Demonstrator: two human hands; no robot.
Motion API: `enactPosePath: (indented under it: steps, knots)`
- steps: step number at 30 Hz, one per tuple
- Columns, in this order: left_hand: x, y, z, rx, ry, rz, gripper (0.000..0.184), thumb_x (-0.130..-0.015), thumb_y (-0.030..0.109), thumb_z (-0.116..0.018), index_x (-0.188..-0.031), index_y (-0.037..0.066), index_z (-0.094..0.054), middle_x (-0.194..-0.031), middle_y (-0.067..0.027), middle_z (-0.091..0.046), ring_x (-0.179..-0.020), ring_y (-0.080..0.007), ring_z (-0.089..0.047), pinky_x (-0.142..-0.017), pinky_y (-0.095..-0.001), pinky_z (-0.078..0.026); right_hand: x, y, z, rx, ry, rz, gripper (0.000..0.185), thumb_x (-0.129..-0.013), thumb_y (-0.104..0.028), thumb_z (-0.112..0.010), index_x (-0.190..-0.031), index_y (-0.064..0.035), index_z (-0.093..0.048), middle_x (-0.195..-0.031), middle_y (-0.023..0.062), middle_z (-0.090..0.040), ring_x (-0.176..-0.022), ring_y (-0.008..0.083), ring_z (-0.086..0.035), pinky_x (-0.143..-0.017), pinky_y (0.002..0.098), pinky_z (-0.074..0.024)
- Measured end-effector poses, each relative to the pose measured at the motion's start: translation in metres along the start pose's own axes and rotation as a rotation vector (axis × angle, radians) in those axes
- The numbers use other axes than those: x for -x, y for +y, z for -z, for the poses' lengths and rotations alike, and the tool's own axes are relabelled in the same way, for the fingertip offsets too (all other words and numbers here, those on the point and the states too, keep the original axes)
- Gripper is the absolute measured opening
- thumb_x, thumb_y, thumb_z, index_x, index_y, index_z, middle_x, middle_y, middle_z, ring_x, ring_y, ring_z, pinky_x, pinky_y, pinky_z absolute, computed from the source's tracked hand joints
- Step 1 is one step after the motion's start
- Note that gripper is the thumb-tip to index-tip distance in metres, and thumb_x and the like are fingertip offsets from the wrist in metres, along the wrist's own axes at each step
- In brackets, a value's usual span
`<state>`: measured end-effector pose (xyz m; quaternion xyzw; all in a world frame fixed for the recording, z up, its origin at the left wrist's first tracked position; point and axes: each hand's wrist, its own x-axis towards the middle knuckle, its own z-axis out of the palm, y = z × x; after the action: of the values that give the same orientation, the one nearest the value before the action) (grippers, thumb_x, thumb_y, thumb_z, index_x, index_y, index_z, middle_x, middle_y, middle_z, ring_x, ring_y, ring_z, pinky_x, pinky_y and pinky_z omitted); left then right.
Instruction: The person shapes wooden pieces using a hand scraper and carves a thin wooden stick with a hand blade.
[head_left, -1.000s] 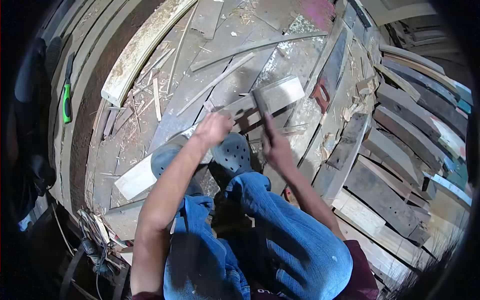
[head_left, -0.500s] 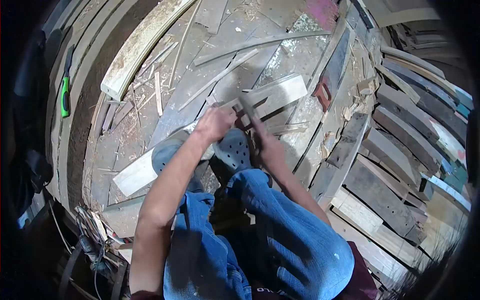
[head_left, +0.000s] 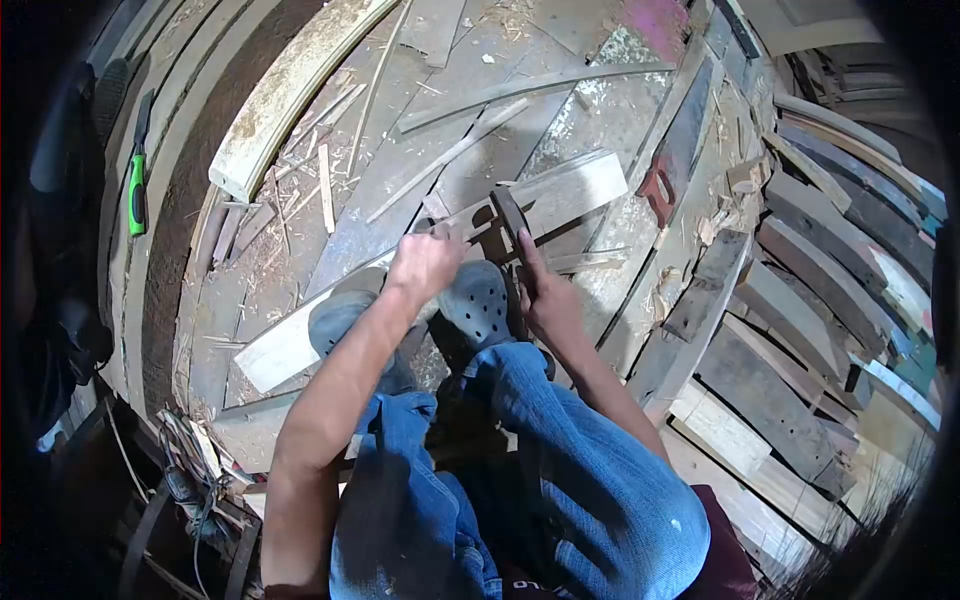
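Hammer hd [head_left: 509, 212] just past R fingers [head_left: 533, 260]

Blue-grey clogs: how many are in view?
2. The left clog is partly behind the left forearm, over the pale board; the right clog shows between the left hand and right hand. Others could be hidden in the dark.

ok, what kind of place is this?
Looks like a woodworking shop, maybe a small one. Stacked curved timber pieces line the right side, a handsaw with an orange-red handle lies on the planks, and wood shavings are scattered about.
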<state>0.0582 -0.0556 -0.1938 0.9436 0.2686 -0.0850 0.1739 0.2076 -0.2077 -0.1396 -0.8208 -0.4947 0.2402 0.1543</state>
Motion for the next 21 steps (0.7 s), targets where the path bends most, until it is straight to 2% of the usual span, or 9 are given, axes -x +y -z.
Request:
enactPosePath:
  steps: [1,3,4,7,9,11,16,19,21]
  knots:
    - [0.000,0.000,0.002,-0.007,-0.016,0.036,0.022,-0.091,0.028,-0.056,-0.097,0.008,-0.060,-0.091,-0.0135,-0.067,-0.070,-0.0264,-0.069,-0.057,-0.0393,-0.055,-0.001,0.002,-0.001,0.015,-0.013,-0.005,0.073,-0.087,-0.011,-0.059,-0.150,-0.0297,-0.028,-0.074,0.0216,-0.061,-0.062,0.0369,-0.062,-0.059,0.0462,-0.0489]
    - [-0.003,-0.003,-0.003,-0.079,-0.036,0.014,0.026,-0.095,0.033,-0.052,-0.100,0.009,-0.059,-0.076,-0.0085,-0.068,-0.062,-0.0242,-0.069,-0.054,-0.0362,-0.053,-0.004,0.003,0.001,0.045,-0.040,-0.011,0.073,-0.086,-0.011,-0.059,-0.150,-0.0299,-0.028,-0.073,0.0219,-0.061,-0.062,0.0369,-0.062,-0.059,0.0466,-0.0487]
    - [-0.002,-0.003,-0.003,-0.109,-0.043,0.006,0.026,-0.095,0.034,-0.052,-0.100,0.010,-0.059,-0.071,-0.0070,-0.067,-0.061,-0.0234,-0.069,-0.053,-0.0358,-0.053,-0.003,-0.001,0.006,0.049,-0.073,-0.038,0.075,-0.085,-0.010,-0.059,-0.150,-0.0295,-0.028,-0.080,0.0218,-0.063,-0.064,0.0377,-0.062,-0.060,0.0465,-0.0494]
    - [0.002,0.000,0.002,-0.082,0.019,0.005,0.022,-0.093,0.033,-0.055,-0.096,0.013,-0.062,-0.061,-0.0034,-0.065,-0.061,-0.0219,-0.069,-0.052,-0.0332,-0.051,0.000,-0.001,-0.002,0.112,-0.023,0.148,0.074,-0.086,-0.012,-0.059,-0.150,-0.0326,-0.027,-0.090,0.0223,-0.063,-0.065,0.0383,-0.062,-0.060,0.0462,-0.0508]
    - [-0.001,-0.002,0.009,-0.068,-0.104,-0.026,0.013,-0.085,0.016,-0.057,-0.084,0.012,-0.069,-0.075,-0.0079,-0.071,-0.069,-0.0235,-0.072,-0.058,-0.0347,-0.056,-0.001,-0.005,0.005,0.182,-0.149,0.124,0.075,-0.085,-0.012,-0.059,-0.149,-0.0356,-0.027,-0.089,0.0225,-0.061,-0.069,0.0387,-0.063,-0.062,0.0473,-0.0510]
    - [0.000,-0.001,0.010,-0.058,-0.088,-0.018,0.014,-0.085,0.016,-0.057,-0.081,0.012,-0.071,-0.078,-0.0084,-0.072,-0.072,-0.0233,-0.072,-0.061,-0.0347,-0.057,-0.001,-0.015,0.015,0.251,-0.279,0.097,0.077,-0.084,-0.012,-0.059,-0.149,-0.0387,-0.028,-0.088,0.0227,-0.060,-0.073,0.0392,-0.063,-0.064,0.0485,-0.0511]
    - [0.000,-0.004,0.001,0.065,-0.057,0.038,0.019,-0.087,0.024,-0.059,-0.082,0.009,-0.069,-0.089,-0.0129,-0.070,-0.081,-0.0300,-0.069,-0.067,-0.0415,-0.055,0.017,-0.011,-0.021,0.111,-0.152,0.033,0.067,-0.090,-0.023,-0.056,-0.149,-0.0387,-0.027,-0.078,0.0214,-0.061,-0.063,0.0385,-0.062,-0.057,0.0501,-0.0490]
    - [-0.003,-0.004,0.005,0.046,-0.154,0.037,0.020,-0.089,0.026,-0.058,-0.086,0.009,-0.069,-0.089,-0.0129,-0.070,-0.081,-0.0295,-0.070,-0.067,-0.0422,-0.055,0.009,-0.011,-0.002,0.195,-0.212,0.053,0.071,-0.088,-0.020,-0.057,-0.149,-0.0369,-0.026,-0.074,0.0213,-0.061,-0.065,0.0392,-0.061,-0.059,0.0511,-0.0486]
    - [-0.004,-0.003,0.008,0.064,-0.158,0.018,0.020,-0.090,0.028,-0.056,-0.089,0.010,-0.066,-0.088,-0.0127,-0.070,-0.080,-0.0298,-0.069,-0.066,-0.0431,-0.054,0.010,-0.017,0.001,0.291,-0.245,0.035,0.071,-0.087,-0.017,-0.058,-0.150,-0.0316,-0.028,-0.080,0.0223,-0.061,-0.067,0.0389,-0.062,-0.060,0.0503,-0.0487]
